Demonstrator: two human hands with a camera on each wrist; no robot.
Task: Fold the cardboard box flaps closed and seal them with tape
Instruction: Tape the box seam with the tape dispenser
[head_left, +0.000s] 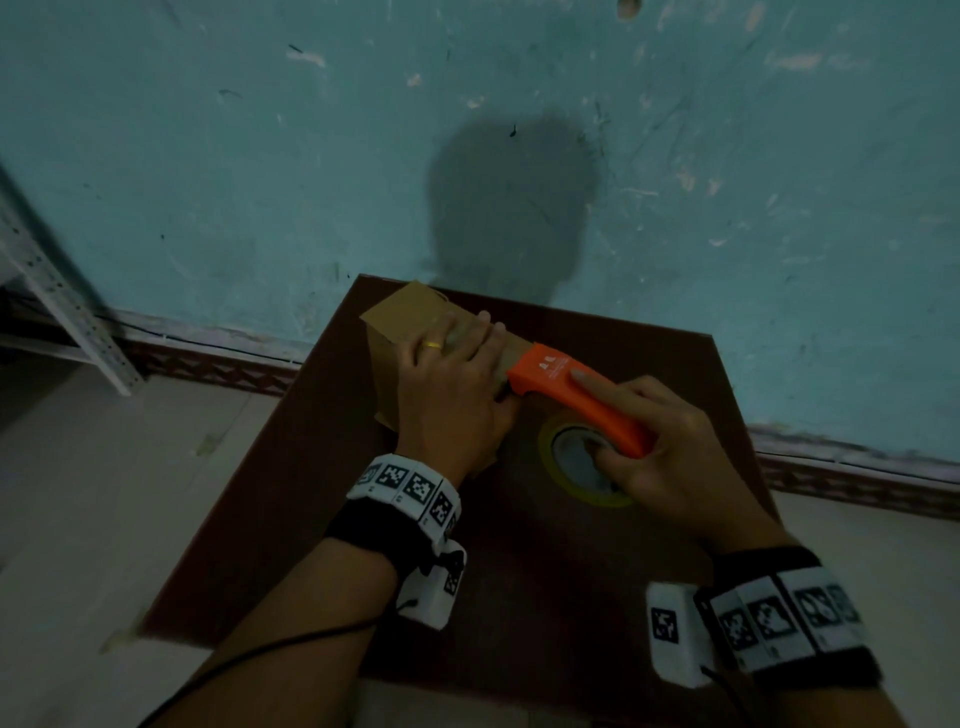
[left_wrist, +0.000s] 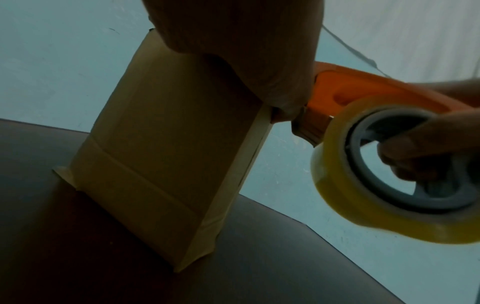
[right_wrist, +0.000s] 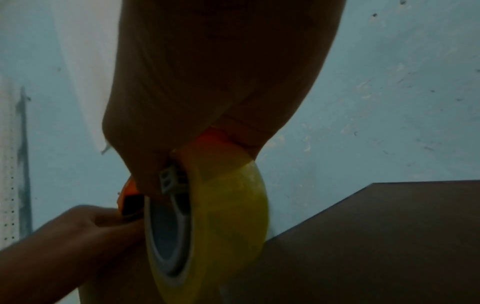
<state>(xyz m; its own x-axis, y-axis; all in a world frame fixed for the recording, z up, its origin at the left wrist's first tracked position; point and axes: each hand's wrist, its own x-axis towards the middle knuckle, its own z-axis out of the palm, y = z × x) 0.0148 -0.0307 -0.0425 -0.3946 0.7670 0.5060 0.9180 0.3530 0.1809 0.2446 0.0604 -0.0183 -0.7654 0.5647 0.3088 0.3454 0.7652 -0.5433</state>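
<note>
Head view: a tall cardboard box (head_left: 410, 322) stands upright at the far side of a dark brown table (head_left: 545, 597), its top flaps pressed shut under the flat, straight fingers of the left hand (head_left: 457, 384). Just beside that hand, at the box's top edge, sits the nose of an orange tape dispenser (head_left: 576, 400) with its yellow tape roll (left_wrist: 389, 181), which the right hand (head_left: 670, 457) grips. The narrow box could likely tip or the flaps spring open if the dispenser's pull outweighs the left hand's pressure.

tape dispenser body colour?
Orange, on the tape dispenser; clearest in the head view.
</note>
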